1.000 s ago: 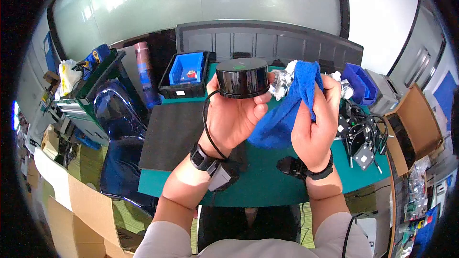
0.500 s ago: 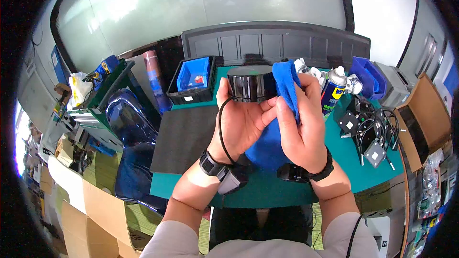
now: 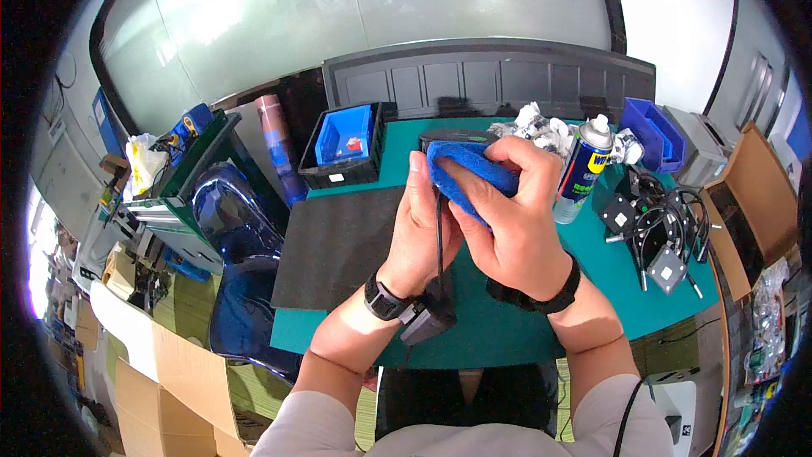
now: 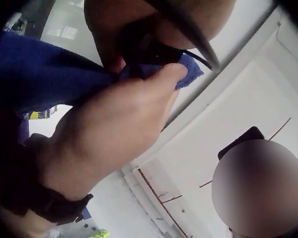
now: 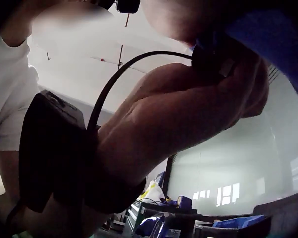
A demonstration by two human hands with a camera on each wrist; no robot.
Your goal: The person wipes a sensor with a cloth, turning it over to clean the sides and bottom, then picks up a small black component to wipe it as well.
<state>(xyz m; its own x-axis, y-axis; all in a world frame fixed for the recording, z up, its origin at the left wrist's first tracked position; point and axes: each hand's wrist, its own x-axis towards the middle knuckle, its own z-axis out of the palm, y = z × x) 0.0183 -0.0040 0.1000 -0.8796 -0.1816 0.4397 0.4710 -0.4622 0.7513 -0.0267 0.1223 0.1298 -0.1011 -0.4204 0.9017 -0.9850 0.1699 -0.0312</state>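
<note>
My left hand (image 3: 414,241) holds a round black device (image 3: 457,134), a squat glossy cylinder, up above the table. Only a strip of its dark top shows in the head view; the cloth and fingers hide the rest. A black cable (image 3: 439,241) runs down from it along the left palm. Bunched in the fingers of my right hand (image 3: 520,228) is a blue cloth (image 3: 452,171), which lies against the near side of the device. From the left wrist, a long fold of that cloth (image 4: 44,72) hangs beside the right hand (image 4: 116,116).
A spray can (image 3: 582,171) stands right of the hands, with crumpled white material (image 3: 541,131) behind it. Further right lie several cabled black modules (image 3: 655,224) and a blue bin (image 3: 651,135). At left are a black mat (image 3: 338,241) and a black crate (image 3: 342,173) holding a blue tray.
The right hand has moved left with the blue cloth and brought it over the front of the black device. The left hand has turned, and the device sits slightly lower.
</note>
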